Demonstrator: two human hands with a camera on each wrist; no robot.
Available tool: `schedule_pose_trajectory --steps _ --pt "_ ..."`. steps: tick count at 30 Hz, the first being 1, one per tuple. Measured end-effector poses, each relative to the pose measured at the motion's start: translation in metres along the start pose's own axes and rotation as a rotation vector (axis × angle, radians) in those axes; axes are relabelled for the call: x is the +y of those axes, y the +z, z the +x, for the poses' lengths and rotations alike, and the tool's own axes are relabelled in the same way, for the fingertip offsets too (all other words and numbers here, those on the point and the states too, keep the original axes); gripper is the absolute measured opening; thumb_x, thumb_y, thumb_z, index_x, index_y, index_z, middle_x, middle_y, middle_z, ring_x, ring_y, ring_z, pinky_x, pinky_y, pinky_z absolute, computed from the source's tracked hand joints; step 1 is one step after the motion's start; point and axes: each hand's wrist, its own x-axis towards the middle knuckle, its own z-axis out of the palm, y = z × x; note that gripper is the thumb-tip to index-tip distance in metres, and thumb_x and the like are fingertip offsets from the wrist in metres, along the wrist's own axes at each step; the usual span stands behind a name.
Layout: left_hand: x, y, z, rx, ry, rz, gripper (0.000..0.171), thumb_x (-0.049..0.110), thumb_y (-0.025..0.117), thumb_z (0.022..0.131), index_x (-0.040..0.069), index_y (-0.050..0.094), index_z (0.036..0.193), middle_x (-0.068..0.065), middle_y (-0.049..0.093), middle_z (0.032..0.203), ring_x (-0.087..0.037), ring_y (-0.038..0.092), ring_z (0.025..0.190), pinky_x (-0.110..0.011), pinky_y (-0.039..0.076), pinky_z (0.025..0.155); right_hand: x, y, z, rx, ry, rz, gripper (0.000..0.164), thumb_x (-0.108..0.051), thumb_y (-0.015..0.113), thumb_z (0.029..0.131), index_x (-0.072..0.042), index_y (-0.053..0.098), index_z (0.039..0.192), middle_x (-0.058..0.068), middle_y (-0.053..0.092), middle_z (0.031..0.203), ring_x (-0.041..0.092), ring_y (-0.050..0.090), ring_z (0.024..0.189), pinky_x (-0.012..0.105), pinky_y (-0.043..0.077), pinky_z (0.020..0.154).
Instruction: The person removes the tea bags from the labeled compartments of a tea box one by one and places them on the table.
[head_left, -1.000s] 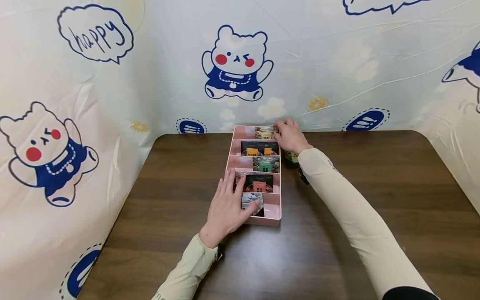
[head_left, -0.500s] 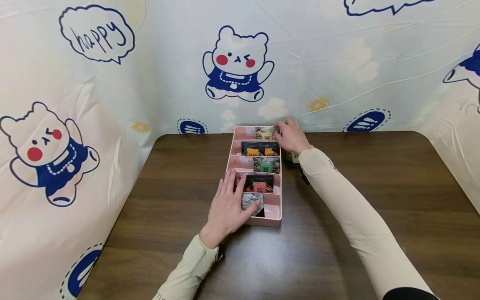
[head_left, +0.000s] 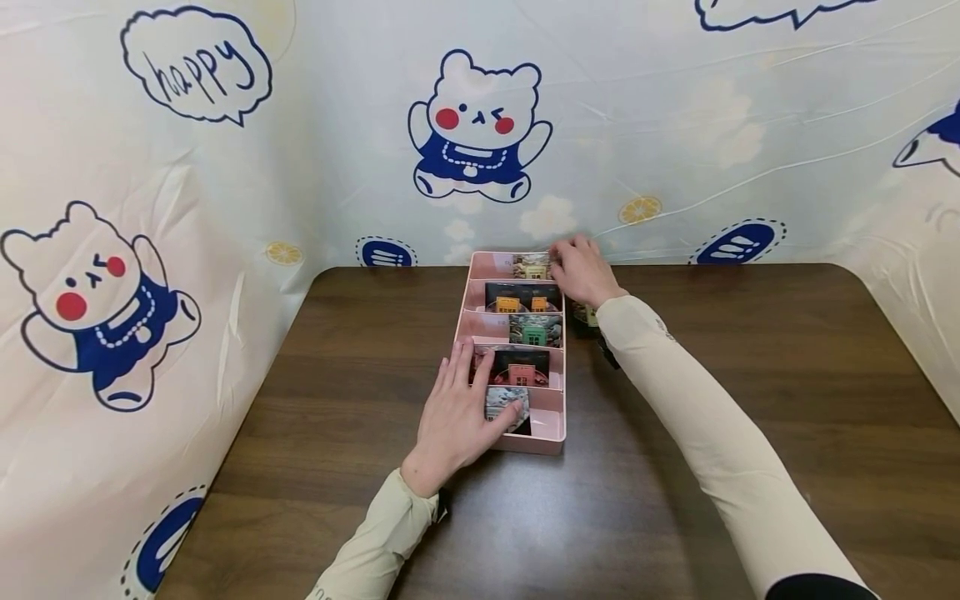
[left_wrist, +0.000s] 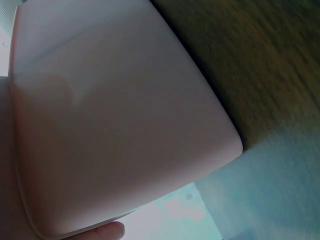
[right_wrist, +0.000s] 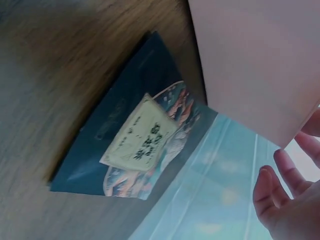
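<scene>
A pink tray (head_left: 528, 445) divided into several compartments stands lengthwise on the table. My left hand (head_left: 453, 421) rests along its left side, fingers extended over the rim and thumb over a grey-blue packet (head_left: 504, 400) in the nearest compartment. At the tray's far right corner, my right hand (head_left: 583, 271) touches the rim with loosely bent fingers, beside a yellow-labelled packet (head_left: 536, 268). Between the hands lie packets with orange labels (head_left: 507, 305), a green label (head_left: 535, 336) and a red label (head_left: 521, 374). The left wrist view shows mostly the tray's outer wall (left_wrist: 125, 115).
A dark packet with a pale yellow label (right_wrist: 142, 135) lies on the brown wooden table (head_left: 337, 400), just right of the tray and partly hidden by the right wrist in the head view. A printed cloth (head_left: 637, 100) hangs behind the table's far edge and along its sides.
</scene>
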Motion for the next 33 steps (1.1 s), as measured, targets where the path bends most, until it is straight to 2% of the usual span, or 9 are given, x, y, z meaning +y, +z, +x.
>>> schedule_pose_trajectory --steps 3,6,10,15,25,33 --pt "0.000 0.000 -0.001 0.003 0.000 0.000 0.083 0.069 0.043 0.088 0.012 0.040 0.148 -0.018 0.025 0.158 -0.029 0.018 0.150 -0.047 0.018 0.120 -0.006 0.001 0.003 0.024 -0.043 -0.058 0.031 -0.022 0.045 0.100 -0.012 0.057 0.126 0.015 0.046 0.131 0.035 0.037 0.121 0.051 0.033 0.102" --pt "0.000 -0.001 -0.001 0.002 -0.001 0.002 0.082 0.069 0.043 0.088 0.013 0.040 0.148 -0.018 0.025 0.159 -0.029 0.018 0.150 -0.047 0.019 0.120 -0.015 0.000 0.007 0.022 -0.091 -0.119 0.030 -0.021 0.046 0.100 -0.015 0.058 0.126 0.014 0.046 0.131 0.035 0.036 0.120 0.052 0.030 0.100" --pt "0.000 -0.001 0.000 -0.002 0.000 0.006 0.082 0.069 0.043 0.088 0.013 0.039 0.148 -0.018 0.024 0.159 -0.029 0.018 0.150 -0.046 0.019 0.120 -0.026 0.000 0.012 -0.028 -0.155 -0.184 0.032 -0.018 0.045 0.099 -0.019 0.058 0.128 0.012 0.044 0.132 0.034 0.035 0.118 0.051 0.029 0.095" --pt "0.000 -0.001 0.000 -0.008 -0.003 0.006 0.082 0.069 0.042 0.088 0.013 0.040 0.147 -0.017 0.024 0.159 -0.029 0.018 0.150 -0.046 0.018 0.120 -0.036 0.000 0.019 -0.092 -0.221 -0.251 0.037 -0.016 0.040 0.100 -0.020 0.055 0.133 0.012 0.042 0.135 0.033 0.033 0.122 0.050 0.028 0.099" --pt "0.000 0.000 -0.001 0.002 -0.004 0.006 0.082 0.070 0.042 0.088 0.013 0.042 0.146 -0.017 0.025 0.159 -0.029 0.017 0.150 -0.045 0.019 0.121 -0.049 -0.001 0.028 -0.225 -0.211 -0.339 0.046 -0.007 0.040 0.099 -0.024 0.050 0.141 0.013 0.032 0.143 0.033 0.026 0.123 0.048 0.026 0.097" --pt "0.000 -0.001 -0.002 -0.012 -0.015 0.007 0.082 0.070 0.041 0.088 0.013 0.040 0.148 -0.015 0.022 0.160 -0.028 0.014 0.151 -0.045 0.018 0.121 -0.047 0.006 0.032 -0.233 -0.190 -0.383 0.044 -0.010 0.037 0.101 -0.025 0.049 0.140 0.013 0.032 0.140 0.032 0.027 0.122 0.048 0.026 0.099"
